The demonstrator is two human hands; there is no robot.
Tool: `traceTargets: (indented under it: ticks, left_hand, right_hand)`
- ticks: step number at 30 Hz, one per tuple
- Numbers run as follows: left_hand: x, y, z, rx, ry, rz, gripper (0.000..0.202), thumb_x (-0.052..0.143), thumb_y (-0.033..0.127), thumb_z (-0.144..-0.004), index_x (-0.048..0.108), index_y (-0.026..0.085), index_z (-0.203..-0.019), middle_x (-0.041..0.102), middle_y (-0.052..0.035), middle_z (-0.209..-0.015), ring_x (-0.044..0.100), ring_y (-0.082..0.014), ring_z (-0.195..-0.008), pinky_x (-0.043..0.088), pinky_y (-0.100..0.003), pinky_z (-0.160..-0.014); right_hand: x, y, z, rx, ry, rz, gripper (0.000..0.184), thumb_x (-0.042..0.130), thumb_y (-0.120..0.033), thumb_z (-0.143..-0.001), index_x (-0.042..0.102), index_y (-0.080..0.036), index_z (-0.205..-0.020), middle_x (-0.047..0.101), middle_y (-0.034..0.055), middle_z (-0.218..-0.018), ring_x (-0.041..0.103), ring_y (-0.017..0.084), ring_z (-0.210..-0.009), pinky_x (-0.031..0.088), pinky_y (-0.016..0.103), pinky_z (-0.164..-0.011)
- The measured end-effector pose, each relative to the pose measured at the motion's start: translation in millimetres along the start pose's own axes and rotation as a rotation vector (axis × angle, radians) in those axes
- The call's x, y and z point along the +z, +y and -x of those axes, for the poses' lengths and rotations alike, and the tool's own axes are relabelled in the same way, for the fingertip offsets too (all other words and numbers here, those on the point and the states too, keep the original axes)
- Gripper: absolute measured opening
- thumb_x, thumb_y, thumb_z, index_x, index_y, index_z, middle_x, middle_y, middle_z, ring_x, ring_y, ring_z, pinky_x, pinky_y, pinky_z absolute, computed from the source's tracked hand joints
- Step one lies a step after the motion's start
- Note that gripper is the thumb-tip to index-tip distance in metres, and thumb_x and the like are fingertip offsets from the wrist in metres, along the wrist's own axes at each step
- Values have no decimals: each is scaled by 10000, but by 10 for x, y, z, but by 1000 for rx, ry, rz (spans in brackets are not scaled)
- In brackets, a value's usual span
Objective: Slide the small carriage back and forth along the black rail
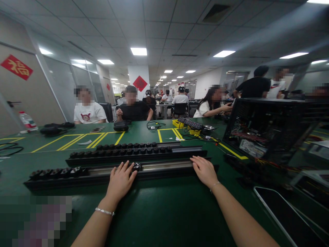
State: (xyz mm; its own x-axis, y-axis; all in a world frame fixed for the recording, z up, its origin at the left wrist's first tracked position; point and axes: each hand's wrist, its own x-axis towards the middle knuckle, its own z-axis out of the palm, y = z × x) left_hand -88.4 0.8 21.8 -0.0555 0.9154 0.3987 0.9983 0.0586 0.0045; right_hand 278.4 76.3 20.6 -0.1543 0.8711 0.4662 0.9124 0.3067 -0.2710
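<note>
A long black rail (167,166) with a shiny inner track lies across the green table in front of me. My left hand (120,181) rests over its middle, fingers spread, beside a small black piece (136,166) sitting in the track. Whether the fingertips grip that piece, I cannot see; the hand looks flat and open. At the rail's right end lies my right hand (205,171), fingers stretched out over the edge and holding nothing visible. Several round black pieces (55,172) line the left part of the same rail.
Behind it lie more black rails (187,149) filled with similar pieces. An open computer case (257,130) stands at the right, with a phone (282,212) nearer me. Yellow bins (178,123) and cables are farther back. Several people sit across the table.
</note>
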Motion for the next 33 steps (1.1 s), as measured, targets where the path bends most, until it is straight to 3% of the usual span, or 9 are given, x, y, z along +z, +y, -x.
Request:
traceTargets:
  ticks: [33]
  left_hand:
    - [16, -48, -8, 17, 40, 207, 360, 366, 462, -876, 633, 270, -1023, 561, -20, -1298, 450, -218, -1249, 275, -475, -1058]
  right_hand:
    - [-2, 2, -7, -6, -2, 3, 378, 351, -309, -880, 633, -276, -1130, 585, 9, -1250, 466, 196, -1203, 349, 407, -988]
